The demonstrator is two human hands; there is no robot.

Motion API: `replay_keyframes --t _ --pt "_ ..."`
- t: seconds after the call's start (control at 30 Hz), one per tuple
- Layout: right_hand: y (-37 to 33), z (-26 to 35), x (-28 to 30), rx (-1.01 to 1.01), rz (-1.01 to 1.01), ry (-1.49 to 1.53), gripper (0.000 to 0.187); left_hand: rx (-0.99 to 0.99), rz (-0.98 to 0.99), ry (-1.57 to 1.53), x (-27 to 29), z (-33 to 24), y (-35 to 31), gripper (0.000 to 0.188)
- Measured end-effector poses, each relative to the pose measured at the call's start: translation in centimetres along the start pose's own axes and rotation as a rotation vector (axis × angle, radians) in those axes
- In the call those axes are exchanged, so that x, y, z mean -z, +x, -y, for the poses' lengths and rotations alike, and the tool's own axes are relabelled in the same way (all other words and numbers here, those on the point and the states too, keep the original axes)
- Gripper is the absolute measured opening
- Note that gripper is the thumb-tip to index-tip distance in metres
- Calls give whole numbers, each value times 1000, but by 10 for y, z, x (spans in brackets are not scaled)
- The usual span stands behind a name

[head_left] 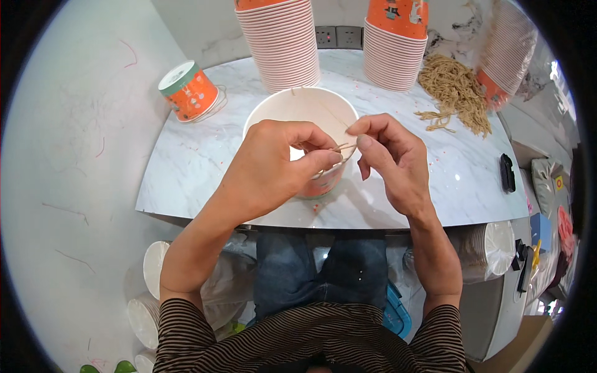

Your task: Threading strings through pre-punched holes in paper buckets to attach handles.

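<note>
A large paper bucket [311,102], white inside with a printed outside, stands open side up in front of me. My left hand [267,165] reaches over its near rim, thumb and forefinger pinching a thin tan twine [350,155]. The twine runs along the bucket's right rim between my two hands. My right hand [398,158] is just right of the rim, its thumb and forefinger pinched together at the twine, with a loose strand rising from the fingertips. Whether the twine passes through a hole is hidden by my fingers.
Tall stacks of paper buckets [283,50] [393,59] stand at the back. An orange bucket [193,96] with a green lid is at the left. A heap of tan twine [457,90] lies back right, near a bagged bucket stack [507,50]. A black object [507,173] sits at the right edge.
</note>
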State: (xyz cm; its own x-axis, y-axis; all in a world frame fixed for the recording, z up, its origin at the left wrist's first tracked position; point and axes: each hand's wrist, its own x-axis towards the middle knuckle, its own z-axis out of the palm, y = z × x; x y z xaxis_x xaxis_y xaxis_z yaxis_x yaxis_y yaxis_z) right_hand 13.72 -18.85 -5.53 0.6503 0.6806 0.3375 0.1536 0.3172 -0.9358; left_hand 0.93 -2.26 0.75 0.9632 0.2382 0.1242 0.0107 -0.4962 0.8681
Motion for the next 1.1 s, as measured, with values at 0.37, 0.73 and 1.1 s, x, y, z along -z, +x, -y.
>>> replay_keyframes --t 0.37,0.73,1.1 --pt "-1 4 19 281 -39 -406 5 -147 14 189 2 -3 -7 13" --pt "-2 -18 45 322 -29 -328 4 -600 -162 584 1 42 -3 15" --pt "-26 -53 35 687 229 -1202 50 -791 -216 671 6 59 13 26"
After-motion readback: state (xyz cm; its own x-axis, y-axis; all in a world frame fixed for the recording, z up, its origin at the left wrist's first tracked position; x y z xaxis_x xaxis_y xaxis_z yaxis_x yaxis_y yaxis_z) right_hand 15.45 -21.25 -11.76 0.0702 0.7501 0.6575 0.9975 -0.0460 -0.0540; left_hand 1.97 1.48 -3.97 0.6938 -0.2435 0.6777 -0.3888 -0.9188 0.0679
